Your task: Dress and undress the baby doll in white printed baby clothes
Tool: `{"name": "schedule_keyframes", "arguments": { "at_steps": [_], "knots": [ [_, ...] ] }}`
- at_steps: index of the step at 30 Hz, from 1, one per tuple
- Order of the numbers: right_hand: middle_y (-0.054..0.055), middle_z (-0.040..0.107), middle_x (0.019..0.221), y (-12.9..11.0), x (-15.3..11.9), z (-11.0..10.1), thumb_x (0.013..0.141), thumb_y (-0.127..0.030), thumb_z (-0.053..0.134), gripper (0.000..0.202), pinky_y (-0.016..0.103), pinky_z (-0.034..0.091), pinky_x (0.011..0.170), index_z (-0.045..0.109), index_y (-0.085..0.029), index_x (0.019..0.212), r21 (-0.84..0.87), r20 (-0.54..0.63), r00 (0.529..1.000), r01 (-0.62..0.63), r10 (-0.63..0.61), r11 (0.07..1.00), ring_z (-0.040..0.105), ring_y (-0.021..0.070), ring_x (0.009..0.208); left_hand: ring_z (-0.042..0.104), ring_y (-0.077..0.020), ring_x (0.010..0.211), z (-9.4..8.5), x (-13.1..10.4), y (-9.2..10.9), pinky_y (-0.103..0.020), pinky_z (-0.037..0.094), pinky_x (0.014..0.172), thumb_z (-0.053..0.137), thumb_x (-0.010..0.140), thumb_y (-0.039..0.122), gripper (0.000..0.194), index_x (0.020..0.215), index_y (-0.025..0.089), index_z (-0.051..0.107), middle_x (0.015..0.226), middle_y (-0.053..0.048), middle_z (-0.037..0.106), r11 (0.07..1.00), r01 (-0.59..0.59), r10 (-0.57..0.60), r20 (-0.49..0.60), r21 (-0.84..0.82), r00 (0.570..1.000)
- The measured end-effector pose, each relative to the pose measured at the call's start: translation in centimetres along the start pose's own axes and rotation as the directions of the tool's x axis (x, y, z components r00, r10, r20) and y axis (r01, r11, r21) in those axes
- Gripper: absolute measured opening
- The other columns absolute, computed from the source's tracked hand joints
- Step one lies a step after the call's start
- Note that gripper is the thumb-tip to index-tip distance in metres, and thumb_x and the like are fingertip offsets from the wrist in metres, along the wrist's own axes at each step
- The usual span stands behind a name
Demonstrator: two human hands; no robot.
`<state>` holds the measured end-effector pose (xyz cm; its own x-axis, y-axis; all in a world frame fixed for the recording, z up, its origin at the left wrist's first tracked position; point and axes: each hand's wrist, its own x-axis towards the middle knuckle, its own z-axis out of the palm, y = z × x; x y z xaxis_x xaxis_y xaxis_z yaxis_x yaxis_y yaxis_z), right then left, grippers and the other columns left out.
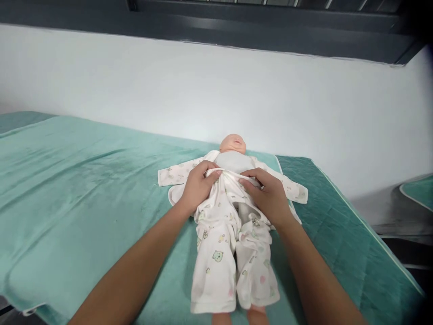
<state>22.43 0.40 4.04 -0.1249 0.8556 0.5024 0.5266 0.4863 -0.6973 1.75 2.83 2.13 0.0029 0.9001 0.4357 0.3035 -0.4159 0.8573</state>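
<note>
A baby doll [232, 143] lies on its back, head toward the wall and feet toward me. Printed white pants [216, 253] cover its legs, with the feet showing below the cuffs. My left hand [200, 183] pinches the waistband on one side, thumb against fingers. On the other side my right hand [265, 192] grips the same waistband, holding it up at the doll's belly. A printed white top [181, 171] is spread under the doll with its sleeves out to both sides. The doll's pale grey torso [233, 160] shows above the waistband.
A light green sheet [101, 203] with some wrinkles covers the surface. Darker green quilted padding [338, 243] runs along the right side to an edge. Behind the doll's head rises a white wall [203, 90], with a dark frame [237, 27] above it.
</note>
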Motion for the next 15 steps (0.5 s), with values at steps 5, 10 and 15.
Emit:
{"name": "schedule_keyframes", "arguments": {
  "at_steps": [5, 10, 15],
  "knots": [
    [0.001, 0.071, 0.084, 1.3, 0.0, -0.2, 0.082, -0.038, 0.071, 0.020, 0.028, 0.045, 0.065, 0.073, -0.024, 0.095, 0.271, 0.073, 0.960, -0.281, 0.271, 0.921, 0.058, 0.0149, 0.070, 0.054, -0.0138, 0.076, -1.1, 1.0, -1.7, -0.025, 0.041, 0.071, 0.069, 0.079, 0.039, 0.022, 0.076, 0.018, 0.061, 0.080, 0.001, 0.061, 0.964, 0.217, -0.221, -0.009, -0.154, 0.975],
    [0.002, 0.071, 0.087, 2.9, 0.0, -0.8, 0.075, -0.034, 0.078, 0.021, 0.027, 0.049, 0.073, 0.073, -0.022, 0.091, 0.505, 0.062, 0.945, -0.308, 0.322, 0.807, 0.063, 0.0151, 0.080, 0.050, -0.0125, 0.069, -2.3, 0.9, -1.4, -0.025, 0.037, 0.063, 0.070, 0.079, 0.045, 0.027, 0.082, 0.019, 0.062, 0.077, 0.002, 0.056, 0.869, 0.415, -0.348, 0.265, -0.268, 0.899],
    [0.001, 0.069, 0.081, 3.1, 0.0, -0.8, 0.073, -0.032, 0.080, 0.019, 0.025, 0.049, 0.070, 0.073, -0.022, 0.087, 0.474, -0.075, 0.935, -0.272, 0.346, 0.838, 0.061, 0.0130, 0.074, 0.051, -0.0131, 0.078, -3.2, 0.9, -0.8, -0.025, 0.038, 0.070, 0.071, 0.078, 0.038, 0.022, 0.084, 0.018, 0.064, 0.084, 0.001, 0.057, 0.890, 0.381, -0.284, 0.349, -0.252, 0.893]
  ]
}}
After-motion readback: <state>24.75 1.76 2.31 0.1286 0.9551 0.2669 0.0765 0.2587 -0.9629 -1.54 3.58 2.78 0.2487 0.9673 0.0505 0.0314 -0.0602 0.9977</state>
